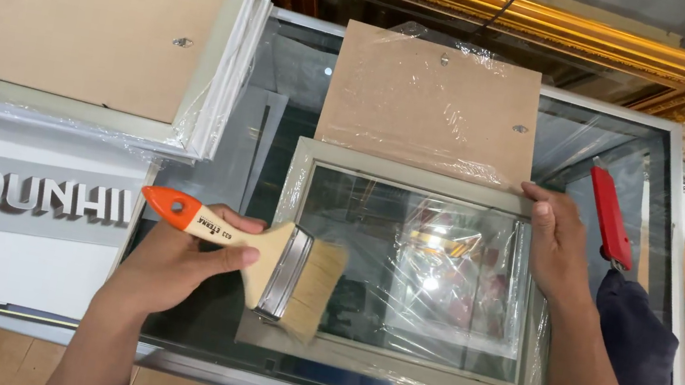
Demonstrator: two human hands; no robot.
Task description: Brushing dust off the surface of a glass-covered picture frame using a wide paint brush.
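Left hand (167,261): clenched around the orange-and-wood handle of a wide flat paintbrush (259,257), bristles resting over the near-left corner of the grey picture frame (407,276). Right hand (556,246): fingers flat and spread, pressing on the frame's far-right corner and edge, gripping nothing. Grey picture frame: lies flat at the middle of the glass surface (286,83), glazed, with loose clear film crinkled over the pane; judged light but fragile, the glass slippery and easily marked, so best held by the rigid outer moulding, not the pane. Brown backing board (430,101): film-wrapped, with small metal hangers, lying just beyond the frame and touching its far edge; judged thin, stiff and light. Red-handled tool (610,215): to the right of the frame, near the right hand. Dark cloth (636,335): bunched to the right of the frame, at the tool's near end. Stack of wrapped frames (85,24): face down, well to the far left of the frame. White sign panel with raised grey letters (21,197): left of the frame, beneath that stack. Gilt moulding (517,19): beyond the backing board.
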